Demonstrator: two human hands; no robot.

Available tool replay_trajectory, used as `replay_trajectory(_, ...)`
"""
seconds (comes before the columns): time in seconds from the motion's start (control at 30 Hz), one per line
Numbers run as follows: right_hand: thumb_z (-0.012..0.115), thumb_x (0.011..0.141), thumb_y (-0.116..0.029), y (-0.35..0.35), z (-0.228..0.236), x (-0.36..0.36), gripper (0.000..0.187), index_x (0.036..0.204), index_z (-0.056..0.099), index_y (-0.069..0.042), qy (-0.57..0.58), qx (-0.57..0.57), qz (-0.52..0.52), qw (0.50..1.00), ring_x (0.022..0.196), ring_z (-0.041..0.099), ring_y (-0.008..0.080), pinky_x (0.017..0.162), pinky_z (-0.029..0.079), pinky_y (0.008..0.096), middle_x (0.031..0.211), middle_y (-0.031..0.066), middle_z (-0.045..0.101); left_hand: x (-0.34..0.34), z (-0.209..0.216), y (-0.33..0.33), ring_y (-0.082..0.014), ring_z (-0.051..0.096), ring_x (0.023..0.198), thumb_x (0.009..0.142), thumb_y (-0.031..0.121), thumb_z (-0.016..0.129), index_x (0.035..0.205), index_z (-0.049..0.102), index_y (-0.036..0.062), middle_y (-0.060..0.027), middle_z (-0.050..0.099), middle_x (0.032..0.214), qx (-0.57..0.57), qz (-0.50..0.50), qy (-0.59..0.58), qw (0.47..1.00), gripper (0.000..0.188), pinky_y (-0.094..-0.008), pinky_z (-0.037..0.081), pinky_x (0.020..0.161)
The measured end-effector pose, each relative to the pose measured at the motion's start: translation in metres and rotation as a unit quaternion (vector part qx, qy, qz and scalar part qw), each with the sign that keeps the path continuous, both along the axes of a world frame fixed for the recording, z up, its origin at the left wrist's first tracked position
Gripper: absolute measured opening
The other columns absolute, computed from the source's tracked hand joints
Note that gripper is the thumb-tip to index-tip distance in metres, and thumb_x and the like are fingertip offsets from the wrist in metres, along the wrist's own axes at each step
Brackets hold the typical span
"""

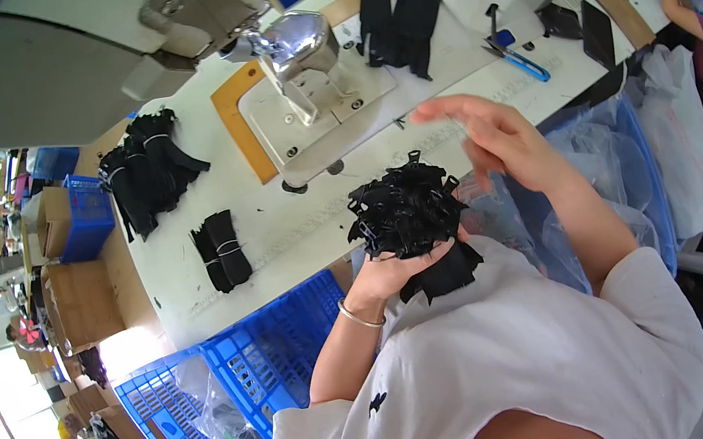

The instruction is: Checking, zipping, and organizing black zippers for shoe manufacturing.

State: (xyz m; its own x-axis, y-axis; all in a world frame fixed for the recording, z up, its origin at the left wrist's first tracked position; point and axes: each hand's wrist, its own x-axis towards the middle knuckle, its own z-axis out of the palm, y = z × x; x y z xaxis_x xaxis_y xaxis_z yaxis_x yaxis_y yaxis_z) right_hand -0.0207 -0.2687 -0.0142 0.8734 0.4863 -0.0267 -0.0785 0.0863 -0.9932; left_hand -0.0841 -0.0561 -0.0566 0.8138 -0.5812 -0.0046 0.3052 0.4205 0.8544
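Left hand (388, 274) closed round a black bundle (407, 212), no tie visible on it; right hand (504, 142) half open, seemingly empty; banded bundles (222, 250) already lying on table (295, 236).

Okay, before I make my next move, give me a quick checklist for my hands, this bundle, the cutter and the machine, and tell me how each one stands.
1. Black bundle held: ok, the left hand is wrapped around it.
2. Bundle ends even: not ok, the upper ends jut out raggedly.
3. Band around the bundle: cannot tell, the hand covers its middle.
4. Right hand empty: cannot tell for sure; its fingers are spread, but a fine thread might not show.
5. Cutter out of hand: ok, it lies on the table.
6. Sewing machine off: cannot tell from a still picture.
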Motion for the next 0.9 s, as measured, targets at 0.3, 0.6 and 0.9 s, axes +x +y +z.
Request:
replay_trajectory(0.3, 0.048, 0.099, -0.028, 0.014, -0.013, -0.007, 0.04, 0.128, 0.05, 0.0, 0.18, 0.107, 0.053, 0.976, 0.043, 0.042, 0.0044, 0.041, 0.041, 0.0175, 0.105, 0.0097, 0.065, 0.007, 0.007, 0.02, -0.0192, 0.063, 0.094, 0.082, -0.002, 0.065, 0.103, 0.063, -0.0001, -0.0089, 0.066, 0.099, 0.058, 0.049, -0.062, 0.995, 0.021, -0.0333, 0.051, 0.084)
replay_trajectory(0.6, 0.063, 0.09, -0.029, -0.022, -0.019, 0.018, 0.041, 0.117, 0.053, 0.0, 0.178, 0.158, 0.003, 0.971, 0.054, 0.043, 0.0041, 0.053, 0.042, 0.0197, 0.077, -0.0032, 0.048, 0.027, 0.029, 0.065, -0.0331, 0.059, 0.098, 0.062, -0.008, 0.065, 0.112, 0.056, 0.0029, -0.0135, 0.055, 0.114, 0.404, 0.154, -0.385, 0.815, 0.051, -0.0379, 0.049, 0.083)
replay_trajectory(0.9, 0.065, 0.08, -0.013, 0.049, 0.033, -0.038, 0.044, 0.123, 0.058, -0.016, -0.358, -0.396, 0.179, 0.826, 0.073, 0.061, 0.0295, 0.068, 0.051, 0.0388, 0.081, 0.0092, 0.057, 0.048, 0.032, 0.071, -0.0199, 0.067, 0.082, 0.074, 0.004, 0.069, 0.107, 0.059, -0.003, -0.0108, 0.067, 0.093, 0.282, 0.182, -0.022, 0.942, 0.035, -0.0327, 0.054, 0.072)
